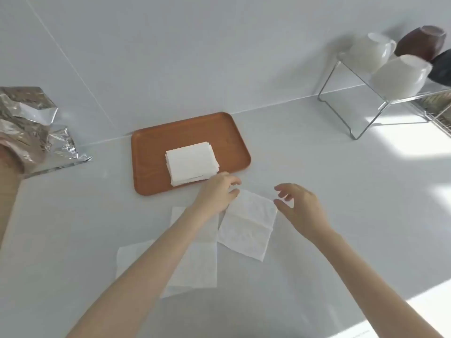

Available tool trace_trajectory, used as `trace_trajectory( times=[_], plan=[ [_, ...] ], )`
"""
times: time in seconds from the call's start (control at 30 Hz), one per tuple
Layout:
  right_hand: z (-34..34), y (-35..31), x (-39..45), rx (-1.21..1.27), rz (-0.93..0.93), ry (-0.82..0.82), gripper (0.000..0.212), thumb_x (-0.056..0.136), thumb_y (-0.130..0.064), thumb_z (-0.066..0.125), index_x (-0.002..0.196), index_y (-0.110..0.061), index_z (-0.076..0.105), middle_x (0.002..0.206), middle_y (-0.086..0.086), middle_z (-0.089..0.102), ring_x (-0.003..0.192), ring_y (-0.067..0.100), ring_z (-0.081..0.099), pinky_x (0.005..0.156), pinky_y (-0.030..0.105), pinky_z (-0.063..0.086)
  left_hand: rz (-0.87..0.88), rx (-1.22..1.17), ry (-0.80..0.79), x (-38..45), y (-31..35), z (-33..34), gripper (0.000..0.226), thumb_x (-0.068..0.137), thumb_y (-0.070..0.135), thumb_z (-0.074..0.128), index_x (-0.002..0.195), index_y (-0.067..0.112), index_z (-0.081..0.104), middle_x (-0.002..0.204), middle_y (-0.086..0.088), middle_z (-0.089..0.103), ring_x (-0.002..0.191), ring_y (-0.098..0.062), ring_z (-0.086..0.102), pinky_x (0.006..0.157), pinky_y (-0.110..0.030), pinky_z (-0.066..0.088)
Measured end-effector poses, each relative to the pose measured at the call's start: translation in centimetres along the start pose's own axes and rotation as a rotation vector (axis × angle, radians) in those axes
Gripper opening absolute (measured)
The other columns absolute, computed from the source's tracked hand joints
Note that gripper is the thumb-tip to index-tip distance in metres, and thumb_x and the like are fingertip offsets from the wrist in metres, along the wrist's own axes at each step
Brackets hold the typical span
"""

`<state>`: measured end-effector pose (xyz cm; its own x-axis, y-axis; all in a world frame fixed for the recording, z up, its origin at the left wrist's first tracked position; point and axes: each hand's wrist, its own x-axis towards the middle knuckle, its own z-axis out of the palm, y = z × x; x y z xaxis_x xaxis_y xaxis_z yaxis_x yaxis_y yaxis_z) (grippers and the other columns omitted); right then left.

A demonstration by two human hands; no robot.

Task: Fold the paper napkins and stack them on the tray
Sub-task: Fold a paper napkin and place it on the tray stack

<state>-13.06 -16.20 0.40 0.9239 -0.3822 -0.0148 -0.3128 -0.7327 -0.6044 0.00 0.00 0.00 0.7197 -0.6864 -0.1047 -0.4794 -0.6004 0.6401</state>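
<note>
An orange-brown tray (151, 152) lies on the white counter with a stack of folded white napkins (191, 163) on it. In front of the tray a white napkin (249, 225) lies tilted on the counter. My left hand (217, 192) rests at that napkin's far left corner, fingers curled on its edge, just below the tray's front rim. My right hand (301, 208) hovers at the napkin's right corner with fingers spread, holding nothing. More unfolded napkins (197, 262) lie flat under my left forearm.
A crumpled silver foil bag (29, 125) stands at the left by the wall. At the back right a wire rack (366, 98) carries upturned white cups (400, 76) and dark bowls (419, 43). Sunlight falls on the counter at the right.
</note>
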Motion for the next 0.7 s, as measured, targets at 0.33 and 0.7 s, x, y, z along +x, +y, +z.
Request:
trace_trajectory(
  times=[0.33, 0.7],
  plan=[
    [3.6, 2.3, 2.4, -0.115, 0.191, -0.089, 0.006, 0.081, -0.013, 0.056, 0.082, -0.01, 0.062, 0.086, 0.008, 0.058, 0.077, 0.029, 0.058, 0.059, 0.03, 0.039, -0.001, 0.123, 0.026, 1.8, -1.6, 2.6, 0.008, 0.083, 0.01, 0.057, 0.088, 0.009, 0.062, 0.096, -0.012, 0.059, 0.091, -0.029, 0.053, 0.073, -0.036, 0.043],
    [-5.3, -5.3, 3.7, 0.271, -0.122, 0.087, 0.019, 0.075, -0.001, 0.063, 0.077, -0.02, 0.066, 0.067, -0.019, 0.06, 0.059, -0.007, 0.053, 0.052, 0.006, 0.038, 0.079, -0.239, 0.359, -1.2, 2.4, -5.4, 0.018, 0.078, 0.005, 0.062, 0.091, 0.018, 0.061, 0.078, 0.005, 0.063, 0.07, 0.001, 0.056, 0.063, -0.007, 0.04]
  ],
)
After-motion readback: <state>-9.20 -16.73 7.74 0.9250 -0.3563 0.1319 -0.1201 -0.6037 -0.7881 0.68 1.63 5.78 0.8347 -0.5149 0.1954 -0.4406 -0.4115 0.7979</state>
